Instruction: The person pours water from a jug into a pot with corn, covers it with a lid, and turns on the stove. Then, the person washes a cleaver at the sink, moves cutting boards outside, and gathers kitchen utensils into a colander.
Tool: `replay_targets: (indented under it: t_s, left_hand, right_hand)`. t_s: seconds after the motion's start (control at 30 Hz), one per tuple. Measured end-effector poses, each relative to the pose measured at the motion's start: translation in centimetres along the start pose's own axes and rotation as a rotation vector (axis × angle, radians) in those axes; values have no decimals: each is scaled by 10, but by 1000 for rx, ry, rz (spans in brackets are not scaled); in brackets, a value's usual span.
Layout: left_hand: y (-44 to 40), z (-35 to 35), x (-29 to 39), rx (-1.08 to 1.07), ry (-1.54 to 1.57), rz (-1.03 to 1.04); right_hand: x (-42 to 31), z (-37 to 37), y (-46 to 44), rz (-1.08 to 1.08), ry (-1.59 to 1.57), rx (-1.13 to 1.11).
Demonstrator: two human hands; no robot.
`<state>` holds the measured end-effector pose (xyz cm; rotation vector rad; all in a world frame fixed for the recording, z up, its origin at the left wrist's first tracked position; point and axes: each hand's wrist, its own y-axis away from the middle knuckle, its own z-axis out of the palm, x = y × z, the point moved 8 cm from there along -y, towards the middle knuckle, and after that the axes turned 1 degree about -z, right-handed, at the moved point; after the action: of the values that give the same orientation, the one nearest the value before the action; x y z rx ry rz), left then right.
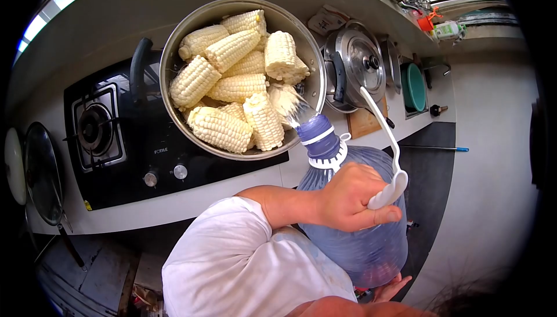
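Stovetop (136, 154), corn (233, 50), bottle (362, 253) under left hand (354, 200)

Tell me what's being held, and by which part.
A large bluish bottle: the left hand grips its white handle; the right hand is at its base, partly hidden.

I can read FOTILE in small pale letters on the black gas stove (130, 184). The yellow sticker (87, 205) on its corner is too small for me to read on my camera.

L hand (361, 196) fisted palm-down, R hand (392, 288) low, part. hidden.
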<state>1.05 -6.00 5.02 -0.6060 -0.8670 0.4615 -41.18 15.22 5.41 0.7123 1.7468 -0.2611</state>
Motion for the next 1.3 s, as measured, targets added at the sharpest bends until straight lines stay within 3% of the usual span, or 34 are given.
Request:
replay_targets:
  t_s: [0.67, 0.87, 1.3]
  left_hand:
    - [-1, -1, 5, 6, -14, -11]
    - [1, 0, 9, 3, -15, -1]
    - [-6, 36, 38, -158, -105, 34]
  right_hand:
    - [-3, 15, 1, 10, 1, 9]
    - [-6, 12, 12, 19, 2, 100]
    - [89, 45, 7, 167, -217, -44]
